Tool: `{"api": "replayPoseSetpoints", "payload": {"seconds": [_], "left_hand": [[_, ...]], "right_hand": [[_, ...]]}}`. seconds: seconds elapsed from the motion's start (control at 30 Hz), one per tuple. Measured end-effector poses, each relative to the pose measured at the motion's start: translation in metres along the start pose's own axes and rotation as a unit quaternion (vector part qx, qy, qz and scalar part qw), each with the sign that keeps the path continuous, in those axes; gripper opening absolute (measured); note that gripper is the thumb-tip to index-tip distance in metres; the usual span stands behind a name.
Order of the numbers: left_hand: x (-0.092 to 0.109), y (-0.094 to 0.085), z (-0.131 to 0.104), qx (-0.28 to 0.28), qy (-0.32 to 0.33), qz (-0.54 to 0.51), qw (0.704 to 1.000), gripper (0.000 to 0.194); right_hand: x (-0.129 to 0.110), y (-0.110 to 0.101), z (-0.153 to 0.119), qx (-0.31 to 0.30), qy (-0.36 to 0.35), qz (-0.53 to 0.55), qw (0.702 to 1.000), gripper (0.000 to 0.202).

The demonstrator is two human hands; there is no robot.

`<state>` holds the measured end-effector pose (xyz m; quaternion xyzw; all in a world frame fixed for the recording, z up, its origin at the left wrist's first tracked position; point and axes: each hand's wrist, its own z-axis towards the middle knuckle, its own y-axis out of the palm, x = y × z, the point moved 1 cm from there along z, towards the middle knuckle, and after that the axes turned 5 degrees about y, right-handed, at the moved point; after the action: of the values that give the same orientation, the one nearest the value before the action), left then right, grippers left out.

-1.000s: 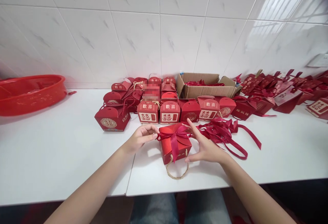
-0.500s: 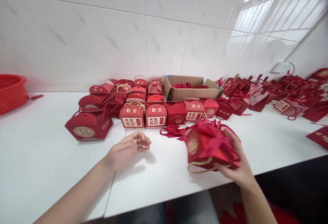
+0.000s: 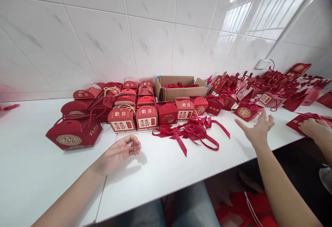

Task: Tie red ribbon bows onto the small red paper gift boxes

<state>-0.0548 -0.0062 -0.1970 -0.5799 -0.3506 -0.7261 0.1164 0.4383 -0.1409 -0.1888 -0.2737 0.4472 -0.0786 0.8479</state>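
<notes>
Over the white table (image 3: 155,164), my left hand (image 3: 120,152) hovers with its fingers loosely curled and apart, holding nothing. My right hand (image 3: 256,130) is raised at the right with thumb and fingers spread, nothing in it. Just behind its fingers stands a red box with a gold round emblem (image 3: 244,112). Between my hands lies a tangle of dark red ribbons (image 3: 192,130). Behind my left hand are red boxes with white labels, among them a front one (image 3: 147,117). A larger red box (image 3: 74,135) sits to the left of them.
An open cardboard box (image 3: 178,92) holding red ribbon stands against the tiled wall. Many red boxes and bags crowd the back right. At the far right, another person's hand (image 3: 315,128) holds a red folded piece (image 3: 294,125). A red bag (image 3: 241,209) lies below the table.
My right hand has let go of the red box with ribbon and moved right and up, its fingers opened. The ribbons are uncovered. The view has turned right, showing another person's hand.
</notes>
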Motion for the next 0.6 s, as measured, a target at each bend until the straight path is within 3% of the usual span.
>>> {"api": "replayPoseSetpoints", "payload": {"seconds": [0.1,0.23,0.4,0.6], "left_hand": [[-0.002,-0.003,0.001,0.008,-0.001,-0.009,1.0,0.025],[-0.004,-0.006,0.001,0.01,-0.006,-0.015,1.0,0.025],[-0.004,-0.007,0.0,0.011,0.001,-0.026,1.0,0.025],[-0.003,-0.007,0.001,0.017,0.0,-0.038,0.999,0.023]], "right_hand": [[-0.016,0.017,-0.007,-0.034,0.012,0.009,0.999,0.121],[-0.046,0.042,-0.007,-0.059,-0.054,0.039,0.996,0.116],[-0.087,0.088,0.002,-0.147,-0.121,0.064,0.98,0.082],[-0.11,0.136,0.002,-0.205,-0.068,0.048,0.975,0.066]]}}
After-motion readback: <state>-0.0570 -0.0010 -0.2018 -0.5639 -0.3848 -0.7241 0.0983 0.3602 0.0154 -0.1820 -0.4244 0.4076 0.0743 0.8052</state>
